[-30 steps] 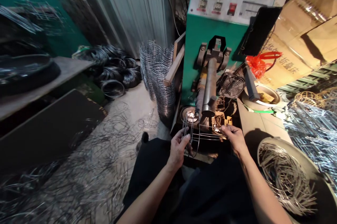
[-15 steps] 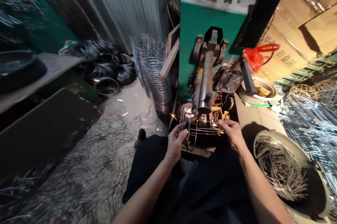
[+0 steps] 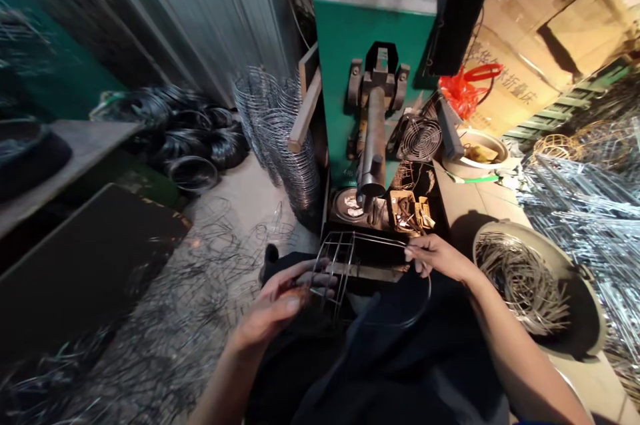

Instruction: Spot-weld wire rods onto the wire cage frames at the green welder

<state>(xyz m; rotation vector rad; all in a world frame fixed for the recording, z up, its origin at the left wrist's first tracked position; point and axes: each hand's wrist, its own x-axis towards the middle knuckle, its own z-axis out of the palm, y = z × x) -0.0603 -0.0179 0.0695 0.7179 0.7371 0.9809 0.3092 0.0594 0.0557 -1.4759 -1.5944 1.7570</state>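
Observation:
A wire frame (image 3: 353, 237) of thin bent metal rods hangs above my lap, its gridded part at the left and a curved wire sweeping round to the right. My right hand (image 3: 443, 257) pinches the wire at the right end between thumb and fingers. At the gridded end, my left hand (image 3: 285, 295) has its fingers stretched out and its thumb apart. Its fingertips lie against or just behind the rods; whether they touch, I cannot tell. Just beyond the frame, the thick metal arm (image 3: 375, 138) of a green machine (image 3: 335, 45) juts toward me, apart from the wire.
Stacked wire rings (image 3: 287, 138) stand left of the machine beside a wooden bar (image 3: 306, 108). At the right sit a basin (image 3: 590, 318) of cut wires and a heap of metal rods (image 3: 575, 212). Loose wire (image 3: 165, 325) litters the floor. Small yellow baskets (image 3: 403, 202) lie below the arm.
The wire frame has come away from the machine arm toward my lap. My left hand has moved left and down, its fingers spreading. Sparks have gone, and the green light is off.

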